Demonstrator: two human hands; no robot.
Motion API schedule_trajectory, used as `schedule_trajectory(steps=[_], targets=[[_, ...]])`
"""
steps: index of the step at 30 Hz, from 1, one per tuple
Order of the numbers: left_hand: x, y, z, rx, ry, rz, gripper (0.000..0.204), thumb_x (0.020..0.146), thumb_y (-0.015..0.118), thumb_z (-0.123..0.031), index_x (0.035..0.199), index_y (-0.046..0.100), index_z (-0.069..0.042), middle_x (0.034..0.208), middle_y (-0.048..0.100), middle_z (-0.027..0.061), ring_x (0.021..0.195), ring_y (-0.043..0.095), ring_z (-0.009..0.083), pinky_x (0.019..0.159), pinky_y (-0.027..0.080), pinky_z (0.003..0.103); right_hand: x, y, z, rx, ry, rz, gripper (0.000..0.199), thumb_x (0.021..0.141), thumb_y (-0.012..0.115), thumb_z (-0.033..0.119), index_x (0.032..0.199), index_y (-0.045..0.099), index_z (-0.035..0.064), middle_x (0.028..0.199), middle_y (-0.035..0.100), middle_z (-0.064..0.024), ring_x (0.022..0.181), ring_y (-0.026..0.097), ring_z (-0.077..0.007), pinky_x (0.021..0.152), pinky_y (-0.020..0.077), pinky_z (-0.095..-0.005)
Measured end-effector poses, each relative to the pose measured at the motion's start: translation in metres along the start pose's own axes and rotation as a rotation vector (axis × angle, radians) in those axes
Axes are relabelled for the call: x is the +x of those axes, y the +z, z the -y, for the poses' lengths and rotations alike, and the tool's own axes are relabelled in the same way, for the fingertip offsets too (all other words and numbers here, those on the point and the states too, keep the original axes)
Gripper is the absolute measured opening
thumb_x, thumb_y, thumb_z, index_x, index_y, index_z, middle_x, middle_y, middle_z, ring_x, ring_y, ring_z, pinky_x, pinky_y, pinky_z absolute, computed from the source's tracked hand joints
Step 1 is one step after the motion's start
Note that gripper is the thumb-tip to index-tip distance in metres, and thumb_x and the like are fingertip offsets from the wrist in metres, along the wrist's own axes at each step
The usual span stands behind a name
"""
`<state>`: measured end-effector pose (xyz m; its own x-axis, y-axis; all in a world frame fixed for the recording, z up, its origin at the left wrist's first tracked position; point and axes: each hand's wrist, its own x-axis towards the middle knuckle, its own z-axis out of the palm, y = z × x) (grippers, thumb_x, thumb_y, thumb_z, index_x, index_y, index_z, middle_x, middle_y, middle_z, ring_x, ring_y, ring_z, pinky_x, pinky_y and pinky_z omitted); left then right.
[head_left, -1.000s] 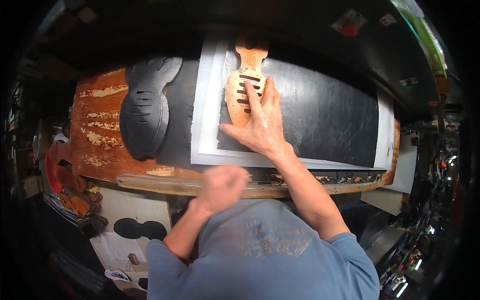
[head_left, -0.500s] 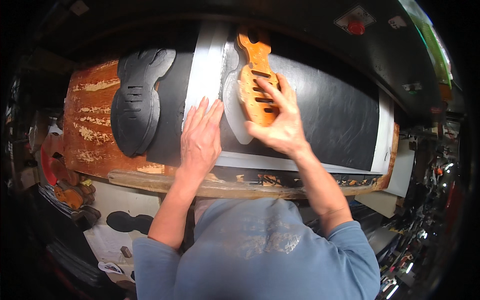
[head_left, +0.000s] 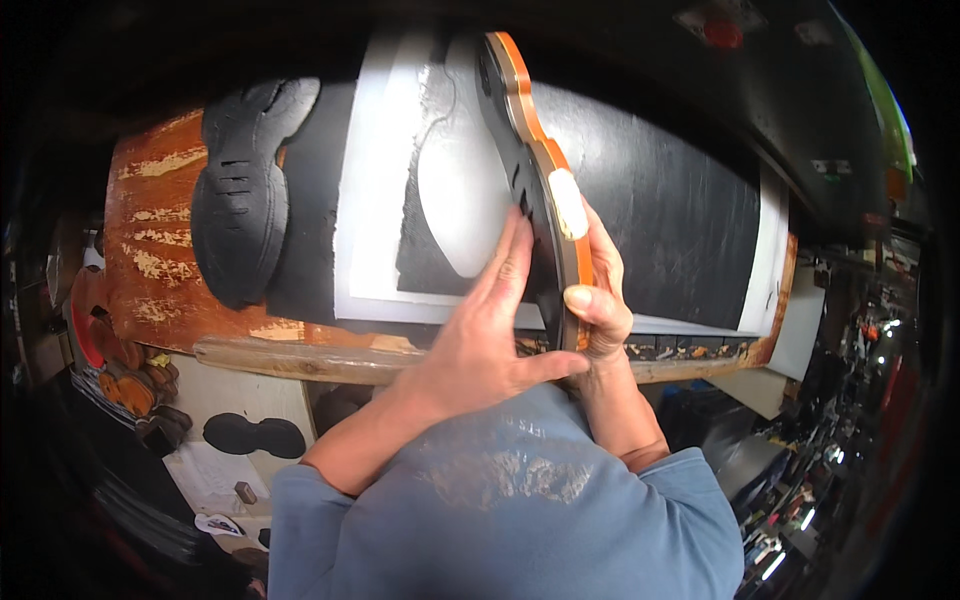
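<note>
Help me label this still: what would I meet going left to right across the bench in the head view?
Black slotted piece → left hand → tilted orange-edged board → right hand → broad right part of the black sheet.

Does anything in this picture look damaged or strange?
Yes. The reddish-brown board at the left has pale, ragged patches where its coating seems worn away. The orange-edged piece, tilted between the left hand and right hand, has a pale patch on its side; its cause is unclear.
</note>
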<state>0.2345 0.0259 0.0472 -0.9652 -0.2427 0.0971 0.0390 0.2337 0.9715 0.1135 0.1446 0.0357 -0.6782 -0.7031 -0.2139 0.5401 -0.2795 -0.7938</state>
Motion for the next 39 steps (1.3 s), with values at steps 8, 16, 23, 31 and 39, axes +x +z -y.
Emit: schedule_trajectory(steps=[8, 16, 23, 31, 39], targets=[[-0.026, -0.002, 0.027, 0.111, -0.138, -0.272, 0.042, 0.109, 0.063, -0.015, 0.143, 0.060, 0.010, 0.138, 0.062, 0.0276, 0.123, 0.067, 0.0312, 0.099, 0.058, 0.037, 0.000, -0.004, 0.004, 0.087, 0.006, -0.020, 0.105, 0.070, 0.084, 0.027, 0.161, 0.043, -0.0051, 0.148, 0.059, -0.0197, 0.136, 0.060, -0.0272, 0.122, 0.0431, -0.0395], [-0.063, -0.102, 0.052, -0.449, -0.142, -0.900, 0.034, 0.117, 0.050, -0.018, 0.134, 0.061, 0.009, 0.121, 0.070, 0.0128, 0.105, 0.070, 0.0171, 0.089, 0.062, 0.033, -0.002, -0.022, 0.008, 0.045, -0.086, -0.062, 0.108, 0.070, 0.083, 0.042, 0.155, 0.044, -0.0126, 0.141, 0.063, -0.0253, 0.130, 0.064, -0.0329, 0.119, 0.0460, -0.0392], [-0.073, -0.136, 0.061, 0.025, -0.163, -1.054, 0.040, 0.115, 0.053, -0.014, 0.148, 0.056, 0.008, 0.131, 0.069, 0.0141, 0.111, 0.069, 0.0167, 0.095, 0.060, 0.031, -0.022, -0.049, 0.016, -0.234, -0.165, -0.074, 0.110, 0.066, 0.088, 0.044, 0.156, 0.051, -0.0070, 0.150, 0.059, -0.0269, 0.141, 0.058, -0.0319, 0.126, 0.0392, -0.0430], [-0.059, -0.189, 0.061, 1.070, -0.196, -1.220, 0.054, 0.107, 0.065, -0.018, 0.155, 0.053, 0.003, 0.158, 0.054, 0.0259, 0.149, 0.049, 0.0370, 0.126, 0.036, 0.048, -0.026, -0.078, 0.019, -0.708, -0.402, -0.021, 0.090, 0.064, 0.088, 0.018, 0.148, 0.062, -0.0054, 0.166, 0.041, -0.0303, 0.152, 0.046, -0.0395, 0.127, 0.0359, -0.0488], [0.016, -0.031, 0.059, 0.945, 0.089, -0.210, 0.057, 0.097, 0.076, -0.022, 0.145, 0.061, 0.005, 0.163, 0.050, 0.0242, 0.159, 0.037, 0.0411, 0.131, 0.023, 0.060, 0.006, -0.062, 0.007, -1.266, -0.544, -0.097, 0.086, 0.060, 0.091, 0.024, 0.142, 0.070, 0.0064, 0.165, 0.043, -0.0285, 0.149, 0.048, -0.0427, 0.122, 0.0415, -0.0499]])
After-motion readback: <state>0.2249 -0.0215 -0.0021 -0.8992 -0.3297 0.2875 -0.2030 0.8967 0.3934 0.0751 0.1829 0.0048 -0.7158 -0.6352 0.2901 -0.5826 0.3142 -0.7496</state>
